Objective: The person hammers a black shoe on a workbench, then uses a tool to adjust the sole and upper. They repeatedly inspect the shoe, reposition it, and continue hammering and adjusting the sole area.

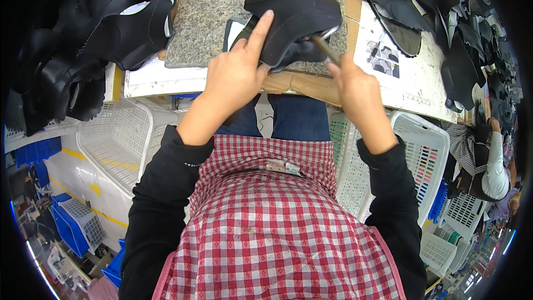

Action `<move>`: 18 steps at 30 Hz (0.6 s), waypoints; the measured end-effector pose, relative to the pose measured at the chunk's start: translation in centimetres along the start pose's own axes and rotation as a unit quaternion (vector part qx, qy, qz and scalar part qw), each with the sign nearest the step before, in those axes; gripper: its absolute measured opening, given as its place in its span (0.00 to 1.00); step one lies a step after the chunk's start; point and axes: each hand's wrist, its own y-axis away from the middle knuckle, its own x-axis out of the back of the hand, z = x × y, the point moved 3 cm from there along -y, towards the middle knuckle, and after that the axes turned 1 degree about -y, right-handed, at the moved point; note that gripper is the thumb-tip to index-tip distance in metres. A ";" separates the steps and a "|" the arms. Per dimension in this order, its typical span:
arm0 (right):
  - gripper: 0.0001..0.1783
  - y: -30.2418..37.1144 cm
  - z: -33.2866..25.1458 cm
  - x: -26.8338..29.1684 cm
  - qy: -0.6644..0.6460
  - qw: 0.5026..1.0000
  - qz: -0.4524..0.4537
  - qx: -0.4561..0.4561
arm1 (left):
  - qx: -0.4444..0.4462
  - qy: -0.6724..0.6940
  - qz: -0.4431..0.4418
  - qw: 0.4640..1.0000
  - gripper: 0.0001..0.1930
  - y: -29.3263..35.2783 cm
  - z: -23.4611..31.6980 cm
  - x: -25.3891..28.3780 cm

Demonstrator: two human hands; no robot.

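A black shoe upper [300, 16] lies on a speckled stone slab [202, 5] in front of me. My left hand [236, 72] grips its near left edge, index finger stretched along the surface and thumb at the lower rim. Wrapped round the brownish handle of a hammer [327, 49] are the fingers of my right hand [358, 86]. The handle reaches into the opening at the upper's near right side. Only a shiny bit of metal shows there; the rest of the tool's head is hidden by the upper.
Black upper pieces [119, 30] are heaped at the left; more black pieces [391, 0] lie at the right. A printed sheet with a pen [377, 50] is beside the slab. White plastic baskets [119, 133] stand below the table edge. Another person [494, 172] works at far right.
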 end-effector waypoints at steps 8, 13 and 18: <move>0.19 -0.8 -0.5 2.0 -0.035 0.992 -0.110 -0.059 | 0.016 0.114 -0.047 0.992 0.45 -1.0 -1.6 0.1; 0.19 -0.7 -1.7 2.8 -0.103 0.990 -0.050 -0.080 | 0.019 0.144 -0.003 0.989 0.48 -0.5 -1.7 -0.1; 0.16 0.3 -2.3 1.7 -0.092 0.992 -0.081 -0.036 | 0.046 0.125 -0.041 0.990 0.48 -0.5 -1.5 -0.5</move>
